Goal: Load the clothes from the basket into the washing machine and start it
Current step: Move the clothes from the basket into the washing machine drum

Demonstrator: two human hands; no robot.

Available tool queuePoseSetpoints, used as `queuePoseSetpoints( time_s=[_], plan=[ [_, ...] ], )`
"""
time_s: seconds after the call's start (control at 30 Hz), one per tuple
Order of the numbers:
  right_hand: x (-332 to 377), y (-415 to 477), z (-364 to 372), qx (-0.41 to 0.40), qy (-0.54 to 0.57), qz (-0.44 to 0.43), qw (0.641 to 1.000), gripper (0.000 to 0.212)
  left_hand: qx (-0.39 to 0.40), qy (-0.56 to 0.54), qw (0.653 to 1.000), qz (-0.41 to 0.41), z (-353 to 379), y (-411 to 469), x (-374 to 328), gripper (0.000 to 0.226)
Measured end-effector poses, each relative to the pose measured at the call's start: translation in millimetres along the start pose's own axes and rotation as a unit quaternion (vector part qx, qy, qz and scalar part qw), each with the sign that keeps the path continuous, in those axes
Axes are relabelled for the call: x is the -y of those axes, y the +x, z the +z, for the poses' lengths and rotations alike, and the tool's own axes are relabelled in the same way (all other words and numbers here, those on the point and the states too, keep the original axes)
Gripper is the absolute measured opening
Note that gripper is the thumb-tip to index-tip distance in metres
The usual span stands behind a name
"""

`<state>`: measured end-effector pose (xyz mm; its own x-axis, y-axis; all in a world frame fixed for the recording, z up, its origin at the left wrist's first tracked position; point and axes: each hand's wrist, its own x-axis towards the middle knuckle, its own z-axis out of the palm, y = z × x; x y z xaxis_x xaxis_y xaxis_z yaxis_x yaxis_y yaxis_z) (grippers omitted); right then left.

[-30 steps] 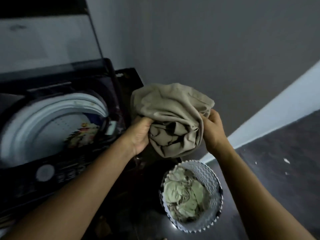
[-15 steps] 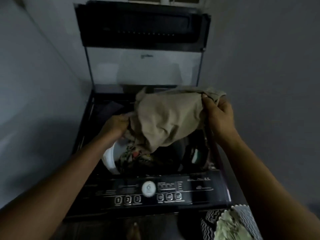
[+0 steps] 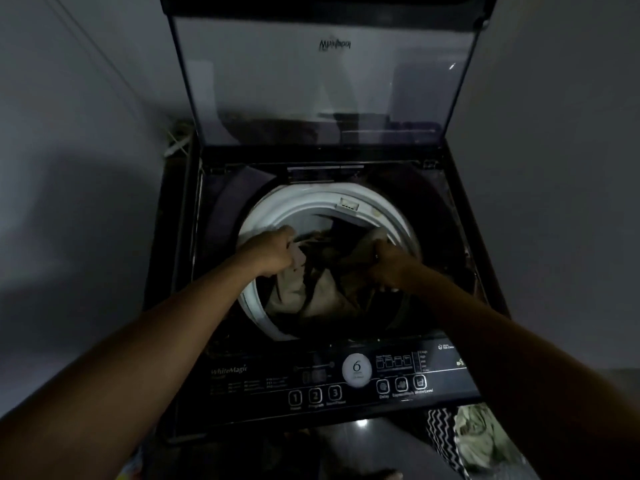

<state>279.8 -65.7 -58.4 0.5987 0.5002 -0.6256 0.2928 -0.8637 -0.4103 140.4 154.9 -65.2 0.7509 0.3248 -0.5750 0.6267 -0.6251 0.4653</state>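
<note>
Fingers (image 3: 290,237) of the left hand (image 3: 273,252) are curled round a fold of the one beige garment (image 3: 311,299). Its right edge is gripped by the right hand (image 3: 393,268), just inside the white drum rim (image 3: 304,202). The garment is held low inside the washing machine (image 3: 446,237), with open room left at the drum's far side. Both arms are stretched over the control panel (image 3: 263,382). One lid (image 3: 325,81) is raised at the far edge. One basket (image 3: 441,433) holding green clothes (image 3: 476,434) is seen near right.
</note>
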Motion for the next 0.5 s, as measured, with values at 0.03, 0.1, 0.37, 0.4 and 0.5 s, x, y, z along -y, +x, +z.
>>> queuePoseSetpoints(
  time_s=[0.03,0.1,0.37,0.4,0.5],
  plan=[
    [0.3,2.7,2.4,0.022,-0.036,0.010,0.999,0.044,0.021,-0.024,0.999,0.001,2.3,0.4,-1.2,0.045],
    [2.2,9.3,6.2,0.049,-0.069,0.017,0.996,0.050,0.071,-0.037,0.997,-0.001,7.5,4.5,0.4,0.029],
    [15.5,14.0,-11.6,0.006,-0.129,-0.050,0.990,0.059,0.078,-0.007,0.995,0.059,0.1,13.9,-10.9,0.050],
    [18.5,11.5,-17.6,-0.002,-0.124,-0.061,0.990,0.058,0.062,-0.018,0.995,0.074,-3.3,14.0,-16.7,0.051],
    [17.4,-5.0,-41.8,-0.078,-0.060,-0.083,0.992,0.046,0.045,-0.080,0.988,0.120,-13.4,10.2,-45.8,0.046]
  ],
)
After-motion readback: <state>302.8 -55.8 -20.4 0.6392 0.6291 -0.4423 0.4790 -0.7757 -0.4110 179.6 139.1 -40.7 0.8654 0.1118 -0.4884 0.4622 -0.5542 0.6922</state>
